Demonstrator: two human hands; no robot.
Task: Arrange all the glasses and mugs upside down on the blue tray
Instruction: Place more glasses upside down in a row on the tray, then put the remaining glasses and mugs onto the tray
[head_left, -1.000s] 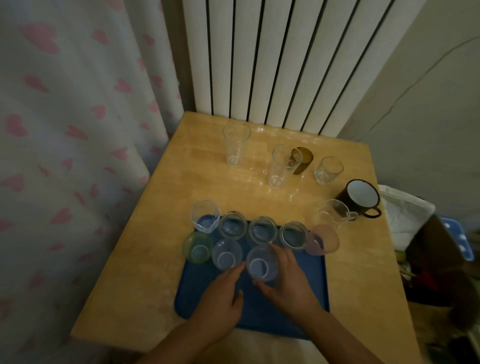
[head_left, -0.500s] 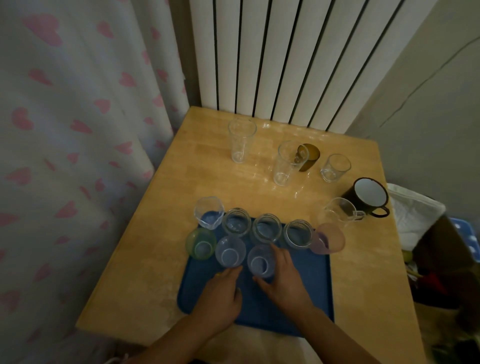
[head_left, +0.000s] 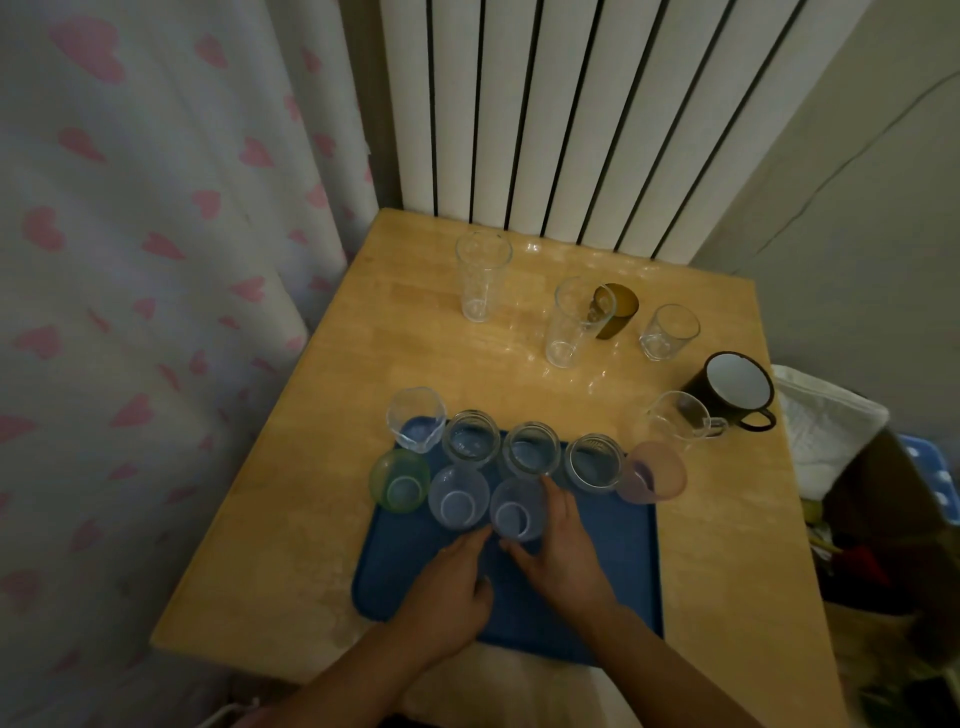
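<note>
- The flat blue plastic tray (head_left: 613, 566) holds eight inverted glasses.
- The right hand (head_left: 558, 551) wraps the clear upturned tumbler (head_left: 517, 512).
- The left hand (head_left: 449, 587) rests loosely open, fingertips beside it.

Bare forearms, ringless hands (head_left: 558, 551)

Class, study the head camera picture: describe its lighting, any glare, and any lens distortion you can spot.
Head view: dim, warm light, so the hands and blue tray look dark and the clear glasses are hard to separate. Head view: pale glare patches lie on the wooden table around the tall glass. Head view: wide-angle distortion splays the radiator slats outward and tilts the curtain.
</note>
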